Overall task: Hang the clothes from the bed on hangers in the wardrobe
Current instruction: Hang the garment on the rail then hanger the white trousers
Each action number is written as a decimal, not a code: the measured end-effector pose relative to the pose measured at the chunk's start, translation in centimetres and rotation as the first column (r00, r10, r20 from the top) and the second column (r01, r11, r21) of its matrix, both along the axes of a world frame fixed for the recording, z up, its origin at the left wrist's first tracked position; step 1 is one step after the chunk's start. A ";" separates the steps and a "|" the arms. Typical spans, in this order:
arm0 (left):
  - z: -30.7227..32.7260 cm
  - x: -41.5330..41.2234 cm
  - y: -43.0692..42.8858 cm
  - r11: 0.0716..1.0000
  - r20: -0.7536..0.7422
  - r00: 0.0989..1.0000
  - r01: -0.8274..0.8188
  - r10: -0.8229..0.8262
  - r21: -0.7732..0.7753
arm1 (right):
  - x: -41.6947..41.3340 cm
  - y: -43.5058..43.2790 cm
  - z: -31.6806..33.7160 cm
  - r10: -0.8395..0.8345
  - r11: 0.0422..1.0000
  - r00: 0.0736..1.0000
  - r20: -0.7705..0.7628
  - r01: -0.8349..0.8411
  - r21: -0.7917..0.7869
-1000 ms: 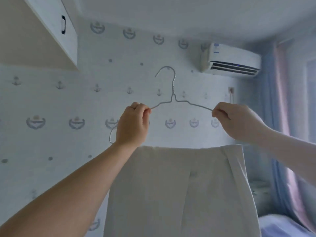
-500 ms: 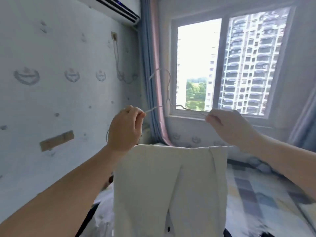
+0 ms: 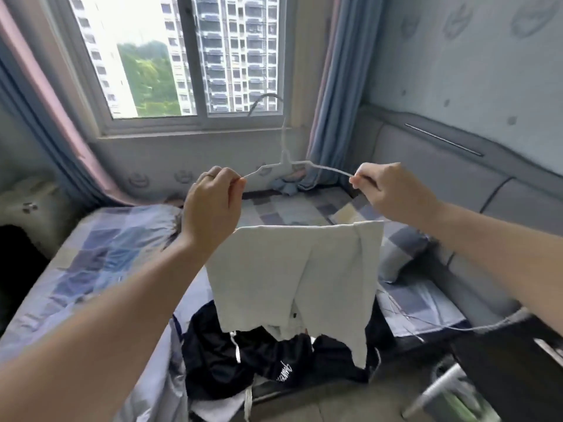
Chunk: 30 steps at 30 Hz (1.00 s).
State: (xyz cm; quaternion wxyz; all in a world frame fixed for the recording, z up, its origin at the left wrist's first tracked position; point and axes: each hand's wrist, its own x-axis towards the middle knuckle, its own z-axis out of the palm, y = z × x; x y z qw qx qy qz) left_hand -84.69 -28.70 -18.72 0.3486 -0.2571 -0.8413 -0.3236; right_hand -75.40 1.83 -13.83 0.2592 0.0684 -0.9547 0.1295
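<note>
White thin wire hanger (image 3: 286,161) pinched at each shoulder by left hand (image 3: 213,205) and right hand (image 3: 387,193); pale grey folded garment (image 3: 292,269) draped just below grip. Likely carrying step; next: find wardrobe, unseen, hook it there.

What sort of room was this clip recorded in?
Most likely a home bedroom: a bed with a checked cover, a padded headboard, and a curtained window facing tower blocks.

Daylit window (image 3: 182,56) w/ tower blocks (image 3: 237,41) outside, blue-pink curtains (image 3: 335,86), pale patterned wallpaper (image 3: 472,56).
</note>
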 end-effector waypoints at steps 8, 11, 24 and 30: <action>-5.7 -1.7 12.2 0.969 0.187 0.951 0.240 -0.245 0.049 | 2.8 9.5 -4.4 -0.271 0.962 0.956 0.110 0.271 0.009; -8.1 -3.0 15.9 0.962 0.255 0.928 0.268 -0.273 0.057 | 2.0 13.1 -6.9 -0.333 0.942 0.932 0.141 0.334 0.019; -21.3 -17.8 31.9 0.987 0.502 0.857 0.155 -0.114 -0.041 | -15.0 30.0 -21.7 -0.241 0.942 0.832 0.499 0.324 -0.086; -29.8 -23.6 36.8 0.980 0.738 0.669 0.074 0.091 -0.187 | -24.6 35.4 -31.6 -0.126 0.954 0.683 0.720 0.281 -0.099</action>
